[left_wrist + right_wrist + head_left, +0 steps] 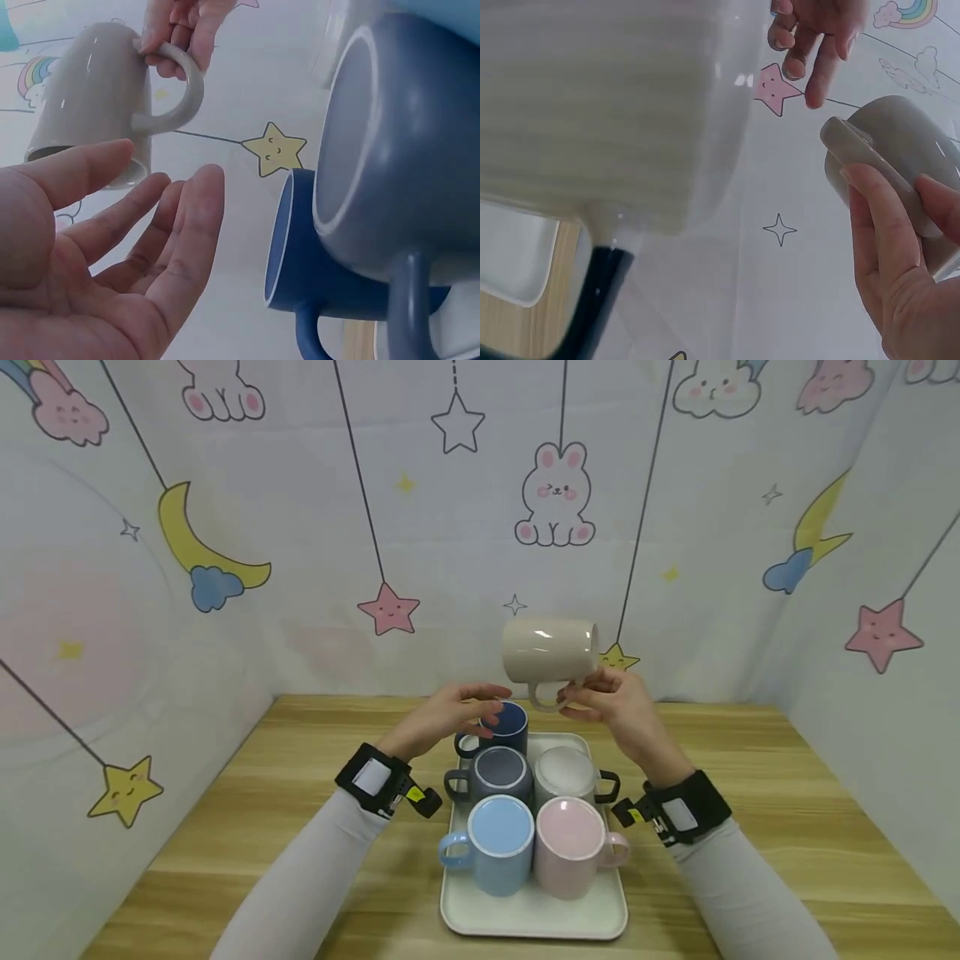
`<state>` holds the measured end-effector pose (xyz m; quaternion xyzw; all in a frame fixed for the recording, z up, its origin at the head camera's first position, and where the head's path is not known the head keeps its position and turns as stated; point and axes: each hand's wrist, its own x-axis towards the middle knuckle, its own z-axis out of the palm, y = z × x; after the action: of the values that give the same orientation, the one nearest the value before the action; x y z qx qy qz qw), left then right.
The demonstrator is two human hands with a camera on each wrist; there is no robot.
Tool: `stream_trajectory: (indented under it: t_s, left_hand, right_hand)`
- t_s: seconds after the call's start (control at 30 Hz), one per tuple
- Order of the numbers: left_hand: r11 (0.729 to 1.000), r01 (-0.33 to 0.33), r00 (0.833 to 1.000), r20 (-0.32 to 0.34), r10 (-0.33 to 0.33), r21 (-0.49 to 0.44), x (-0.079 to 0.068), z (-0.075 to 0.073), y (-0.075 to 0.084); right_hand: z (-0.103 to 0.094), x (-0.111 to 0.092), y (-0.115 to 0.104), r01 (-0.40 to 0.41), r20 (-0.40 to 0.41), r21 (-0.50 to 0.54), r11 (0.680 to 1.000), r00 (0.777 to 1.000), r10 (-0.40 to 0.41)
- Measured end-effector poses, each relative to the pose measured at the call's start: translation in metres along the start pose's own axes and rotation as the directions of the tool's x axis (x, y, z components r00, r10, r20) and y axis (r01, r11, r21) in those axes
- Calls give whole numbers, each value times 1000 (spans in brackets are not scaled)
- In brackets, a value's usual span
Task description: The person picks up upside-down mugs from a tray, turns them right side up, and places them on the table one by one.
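Observation:
In the air above the back of the tray [534, 922], a beige mug [549, 647] is tilted onto its side with its handle down. My right hand [618, 706] pinches that handle, thumb and fingers on it, as the right wrist view also shows. My left hand [453, 714] is raised beside the upright navy mug [504, 739], with its fingers loosely spread and nothing in them. In the left wrist view a gap separates those fingers from the navy mug [330, 262] and the beige mug [94, 90].
Upside down on the tray stand a grey-blue mug [501, 768], a whitish mug [564, 770] with a dark handle, a light blue mug [501, 835] and a pink mug [570, 839]. Handles stick out past the tray's sides. A printed cloth [450, 527] hangs behind the wooden table [300, 793].

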<state>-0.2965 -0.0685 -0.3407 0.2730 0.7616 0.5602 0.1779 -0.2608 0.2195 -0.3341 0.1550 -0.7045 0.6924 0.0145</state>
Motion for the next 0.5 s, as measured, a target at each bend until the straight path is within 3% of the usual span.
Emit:
stream_trajectory:
  t_s: [0.27,0.5]
  left_hand:
    - [1000,15,999,37,-15,-14,12,13,10]
    - [997,-15,998,60,20,-80,17,19,16]
  right_hand:
    - [1,-2,0,18,11,56,998,1000,-19]
    - [6,-5,-4,34,13,86,996,999,-35]
